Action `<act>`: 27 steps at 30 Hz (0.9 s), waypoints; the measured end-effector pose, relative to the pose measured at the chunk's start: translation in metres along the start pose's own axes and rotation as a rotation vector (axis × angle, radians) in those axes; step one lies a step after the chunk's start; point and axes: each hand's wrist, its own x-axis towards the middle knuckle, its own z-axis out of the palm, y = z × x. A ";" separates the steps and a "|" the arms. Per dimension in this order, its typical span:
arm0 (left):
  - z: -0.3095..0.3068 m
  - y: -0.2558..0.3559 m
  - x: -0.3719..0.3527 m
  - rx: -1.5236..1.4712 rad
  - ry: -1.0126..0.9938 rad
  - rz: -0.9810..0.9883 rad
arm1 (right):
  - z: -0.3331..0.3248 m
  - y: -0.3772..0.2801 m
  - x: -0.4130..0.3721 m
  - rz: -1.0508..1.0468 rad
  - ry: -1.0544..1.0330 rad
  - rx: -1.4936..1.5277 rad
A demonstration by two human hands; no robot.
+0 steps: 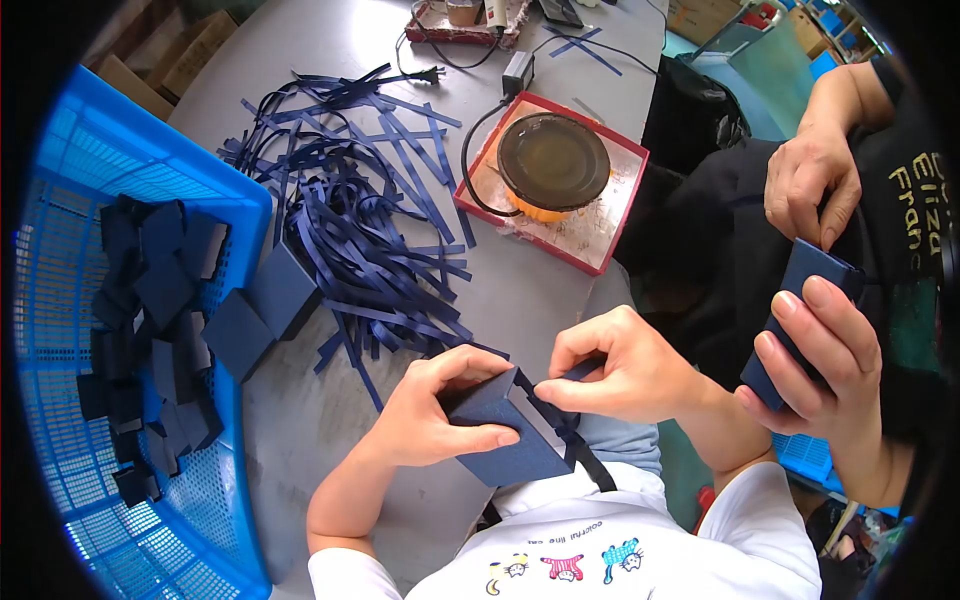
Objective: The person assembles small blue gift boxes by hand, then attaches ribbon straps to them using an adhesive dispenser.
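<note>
My left hand (436, 402) is closed around a small navy blue box (515, 455), thumb on its near face and fingers on the far side. A pale inner panel shows along the box's side, which faces right. My right hand (632, 368) is closed in a pinch at the box's upper right, thumb and forefinger on a short dark blue strip (584, 370) that looks like ribbon. The strip's lower end is hidden by the fingers. A dark band hangs below the box against my shirt. Left of my hands lies a heap of navy ribbons (345, 230).
A blue plastic basket (255, 400) on the left holds several navy boxes; two more boxes (240, 335) lie beside it. A round heating plate (553, 162) stands in a red-rimmed tray (628, 215). On the right, a co-worker's hands (835, 340) hold another navy box (800, 330).
</note>
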 end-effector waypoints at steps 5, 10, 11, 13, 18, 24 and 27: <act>0.003 0.002 -0.005 0.042 0.006 0.047 | 0.006 0.008 0.000 -0.080 -0.051 -0.164; 0.005 0.003 -0.007 0.052 0.006 0.068 | 0.011 0.008 0.000 -0.069 -0.044 -0.224; 0.005 0.003 -0.007 0.052 0.005 0.070 | 0.012 0.008 0.000 -0.059 -0.041 -0.239; 0.005 0.003 -0.008 0.059 0.007 0.077 | 0.013 0.010 0.001 -0.061 -0.028 -0.264; 0.007 0.003 -0.008 0.070 0.022 0.078 | 0.015 0.012 0.001 -0.128 0.040 -0.426; 0.005 -0.012 -0.014 -0.118 0.114 -0.007 | 0.004 0.024 0.008 -0.294 0.160 -0.304; 0.000 -0.018 -0.018 -0.115 0.199 -0.025 | 0.003 0.033 -0.001 -0.405 0.578 -0.315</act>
